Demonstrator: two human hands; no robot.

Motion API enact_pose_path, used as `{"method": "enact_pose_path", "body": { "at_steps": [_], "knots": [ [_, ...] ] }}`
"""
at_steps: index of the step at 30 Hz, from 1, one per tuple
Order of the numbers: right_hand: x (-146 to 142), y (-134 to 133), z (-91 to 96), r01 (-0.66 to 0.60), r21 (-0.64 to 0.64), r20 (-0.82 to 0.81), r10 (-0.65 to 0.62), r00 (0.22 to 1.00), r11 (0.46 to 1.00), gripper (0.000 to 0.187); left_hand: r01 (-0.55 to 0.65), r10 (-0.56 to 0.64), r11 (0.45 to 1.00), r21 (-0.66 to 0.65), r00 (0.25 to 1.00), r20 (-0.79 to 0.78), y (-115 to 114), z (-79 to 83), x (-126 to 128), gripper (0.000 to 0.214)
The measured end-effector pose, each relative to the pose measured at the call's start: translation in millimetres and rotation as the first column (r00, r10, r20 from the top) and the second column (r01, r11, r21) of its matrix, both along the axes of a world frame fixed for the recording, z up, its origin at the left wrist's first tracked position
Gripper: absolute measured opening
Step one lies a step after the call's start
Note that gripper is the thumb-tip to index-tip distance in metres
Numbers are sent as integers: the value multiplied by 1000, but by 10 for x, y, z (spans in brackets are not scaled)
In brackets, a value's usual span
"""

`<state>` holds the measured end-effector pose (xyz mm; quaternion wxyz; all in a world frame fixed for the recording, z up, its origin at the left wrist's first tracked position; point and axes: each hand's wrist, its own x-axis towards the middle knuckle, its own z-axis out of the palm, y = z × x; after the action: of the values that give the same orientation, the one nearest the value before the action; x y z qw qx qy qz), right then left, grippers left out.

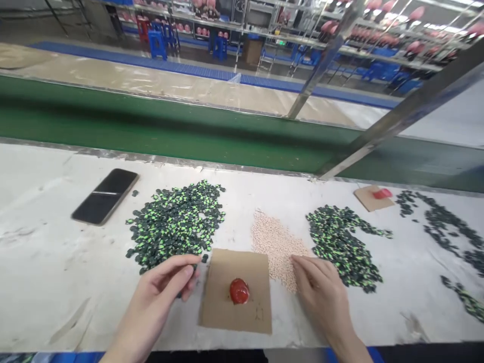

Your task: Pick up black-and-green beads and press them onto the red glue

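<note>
My left hand is closed in a pinch at the near edge of a pile of small black-and-green pieces. A small dark piece shows at its fingertips. My right hand has thumb and fingers pressed together at the right edge of a spread of tiny beige beads; what they hold, if anything, is hidden. Between the hands lies a square of brown cardboard, bearing a glossy red blob. Neither hand touches the cardboard.
A second black-and-green pile lies beyond my right hand. A phone rests at the left. Far right are another cardboard piece with a red item and scattered dark pieces. A green band and slanting metal post border the table.
</note>
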<state>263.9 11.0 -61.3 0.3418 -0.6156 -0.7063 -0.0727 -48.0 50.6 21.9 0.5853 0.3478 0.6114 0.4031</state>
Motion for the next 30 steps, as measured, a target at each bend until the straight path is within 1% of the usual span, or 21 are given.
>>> {"method": "enact_pose_path", "body": {
  "at_steps": [2, 5, 10, 12, 14, 15, 17, 19, 20, 22, 24, 26, 28, 29, 30],
  "knots": [
    [-24, -10, 6, 30, -38, -12, -31, 999, 999, 16, -49, 49, 999, -11, 997, -58, -36, 25, 39, 27],
    [-50, -18, 0, 47, -93, -59, -53, 997, 995, 17, -84, 84, 996, 5, 986, -146, -89, 47, 83, 33],
    [-64, 15, 8, 54, -175, -213, -91, 973, 983, 25, -9, 24, 997, 79, 980, -195, -151, 79, 130, 38],
    [-60, 21, 43, 60, -202, -302, -121, 945, 978, 21, 6, 14, 995, 100, 980, -201, -168, 80, 125, 39],
    [-57, -3, 110, 79, -219, -413, -165, 895, 973, 15, 61, -40, 993, 97, 979, -199, -192, 72, 120, 35],
    [-61, -29, 156, 90, -228, -476, -191, 858, 969, 12, 100, -81, 990, 95, 979, -188, -209, 69, 131, 32],
    [-88, -105, 269, 90, -263, -608, -237, 757, 961, 8, 148, -132, 984, 101, 981, -144, -257, 75, 204, 21],
    [-157, -196, 395, 45, -296, -735, -258, 628, 954, 13, 146, -136, 980, 132, 987, -81, -315, 98, 352, 9],
    [-208, -241, 456, 9, -308, -788, -261, 558, 951, 18, 149, -142, 976, 160, 988, -51, -343, 113, 445, 7],
    [-332, -317, 566, -66, -318, -865, -260, 428, 946, 26, 202, -204, 952, 230, 979, -16, -386, 136, 629, 12],
    [-460, -366, 653, -130, -319, -907, -263, 329, 939, 29, 284, -292, 918, 278, 956, -14, -405, 143, 765, 15],
    [-560, -387, 716, -229, -315, -941, -271, 203, 921, 30, 376, -386, 873, 309, 922, -33, -402, 136, 824, 16],
    [-614, -387, 761, -358, -289, -956, -287, 59, 888, 31, 468, -477, 815, 341, 877, -63, -386, 130, 817, 18],
    [-625, -383, 781, -419, -273, -954, -301, -1, 866, 32, 506, -514, 786, 355, 854, -79, -376, 129, 797, 19],
    [-628, -378, 800, -466, -262, -949, -314, -36, 845, 33, 539, -545, 759, 365, 833, -96, -367, 130, 772, 19]
  ]
}}
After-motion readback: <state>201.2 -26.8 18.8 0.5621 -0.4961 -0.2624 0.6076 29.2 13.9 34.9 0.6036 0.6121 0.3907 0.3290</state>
